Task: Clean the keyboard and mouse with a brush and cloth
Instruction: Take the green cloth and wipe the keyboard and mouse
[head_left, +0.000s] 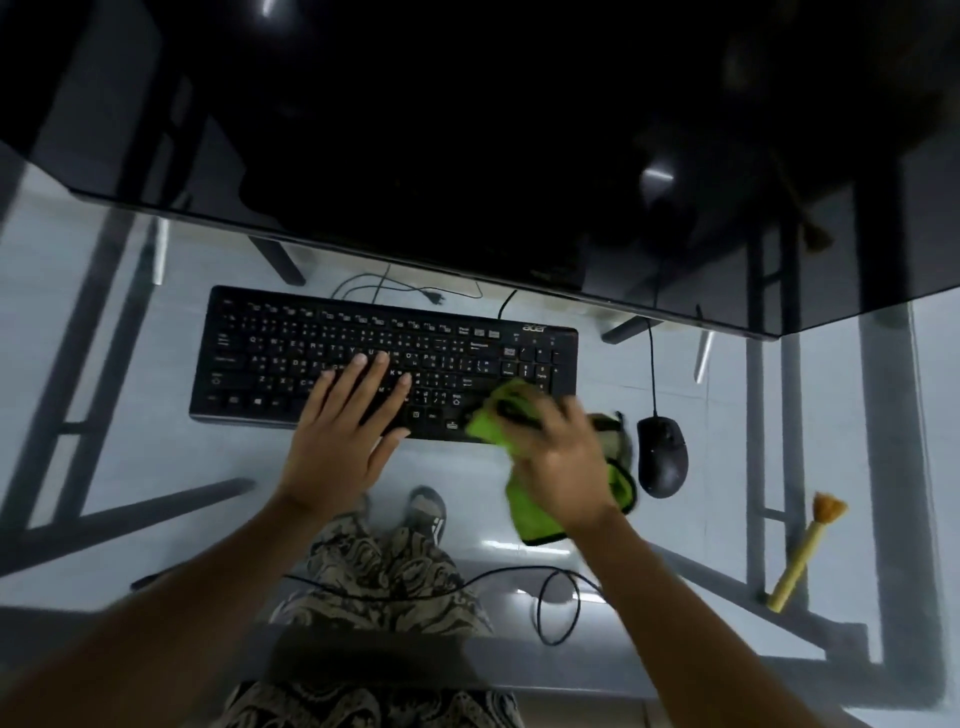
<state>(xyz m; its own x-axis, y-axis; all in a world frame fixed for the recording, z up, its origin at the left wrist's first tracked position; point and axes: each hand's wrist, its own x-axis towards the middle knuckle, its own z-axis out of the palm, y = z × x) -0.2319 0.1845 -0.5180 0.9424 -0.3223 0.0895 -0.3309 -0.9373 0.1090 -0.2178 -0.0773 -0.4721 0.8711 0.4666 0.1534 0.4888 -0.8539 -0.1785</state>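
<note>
On glass desk (156, 467), black Acer keyboard (311, 353) pressed by flat, spread left hand (345, 434); green cloth (519, 499) gripped in blurred right hand (563, 467) at keyboard's right end; mouse (662, 454) beside; brush (802, 551) further right.

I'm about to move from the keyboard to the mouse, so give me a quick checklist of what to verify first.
1. Left hand steadying the keyboard: ok.
2. Green cloth gripped in right hand: ok.
3. Mouse free beside the cloth: ok.
4. Mouse cable free of snags: cannot tell.
5. Brush handy on the glass desk: ok.
6. Keyboard wiped clean: cannot tell, picture blurred.
</note>
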